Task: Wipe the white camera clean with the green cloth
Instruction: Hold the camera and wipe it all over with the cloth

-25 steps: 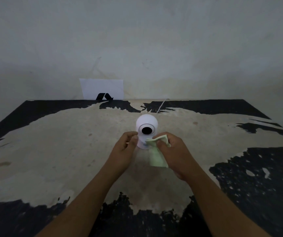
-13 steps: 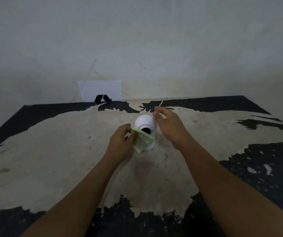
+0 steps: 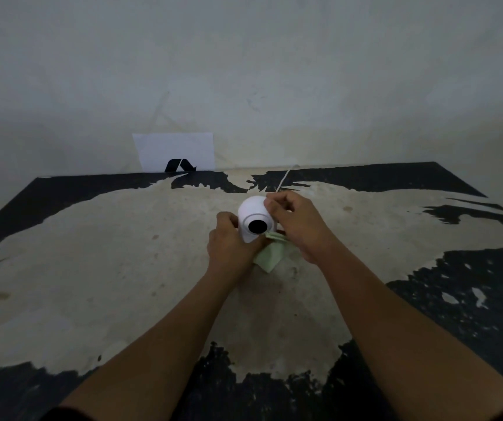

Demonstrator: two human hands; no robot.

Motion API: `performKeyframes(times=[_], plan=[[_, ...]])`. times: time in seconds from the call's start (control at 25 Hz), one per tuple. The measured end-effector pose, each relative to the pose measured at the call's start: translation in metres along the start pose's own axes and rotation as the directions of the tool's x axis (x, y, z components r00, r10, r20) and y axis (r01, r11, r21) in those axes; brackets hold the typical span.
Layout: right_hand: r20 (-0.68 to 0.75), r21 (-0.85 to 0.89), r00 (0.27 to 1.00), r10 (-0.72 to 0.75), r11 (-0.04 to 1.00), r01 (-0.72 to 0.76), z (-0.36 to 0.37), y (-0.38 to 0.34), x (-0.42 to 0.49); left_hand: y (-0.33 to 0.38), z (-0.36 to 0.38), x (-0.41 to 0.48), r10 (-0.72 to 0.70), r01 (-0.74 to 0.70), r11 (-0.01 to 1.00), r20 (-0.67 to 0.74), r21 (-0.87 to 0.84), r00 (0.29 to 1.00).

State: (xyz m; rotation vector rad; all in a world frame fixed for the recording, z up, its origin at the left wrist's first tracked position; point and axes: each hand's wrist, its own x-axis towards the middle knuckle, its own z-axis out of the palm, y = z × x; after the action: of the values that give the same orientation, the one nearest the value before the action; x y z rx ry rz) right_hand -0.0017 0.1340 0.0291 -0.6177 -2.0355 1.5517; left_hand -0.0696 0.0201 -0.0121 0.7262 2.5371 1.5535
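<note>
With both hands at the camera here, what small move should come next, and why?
Probably draw the green cloth up over the lens face with the left hand. It hangs below the white camera, off the dome, while the right hand steadies the top.

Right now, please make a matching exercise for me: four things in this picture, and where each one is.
Things:
1. white camera
2. green cloth
3. white paper
4. thin white cable

Places:
A. against the back wall
B. between both hands
C. behind the camera, toward the table's far edge
D. low by the camera's base, on the table

Pairs: 1-B, 2-D, 3-A, 4-C
</note>
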Motion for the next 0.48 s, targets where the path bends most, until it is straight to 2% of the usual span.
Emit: performKeyframes(times=[0.08,0.16,0.32,0.48], plan=[[-0.002,-0.038,1.000,-0.023,0.999,0.023,-0.001,0.000,0.001,0.002,0.007,-0.001,-0.060,0.061,0.998,-0.062,0.025,0.996],[0.005,-0.052,1.000,-0.020,0.998,0.020,-0.002,0.001,0.001,0.000,0.009,-0.001,-0.059,0.060,0.998,-0.064,0.009,0.996],[0.019,0.009,0.999,0.035,0.999,-0.035,0.000,0.003,0.003,-0.014,-0.002,-0.001,-0.019,0.017,0.998,0.044,0.055,0.999],[0.029,0.052,0.999,0.028,0.998,-0.029,-0.001,0.006,0.004,-0.022,-0.025,0.008,0.045,-0.059,0.995,0.176,0.074,0.983]])
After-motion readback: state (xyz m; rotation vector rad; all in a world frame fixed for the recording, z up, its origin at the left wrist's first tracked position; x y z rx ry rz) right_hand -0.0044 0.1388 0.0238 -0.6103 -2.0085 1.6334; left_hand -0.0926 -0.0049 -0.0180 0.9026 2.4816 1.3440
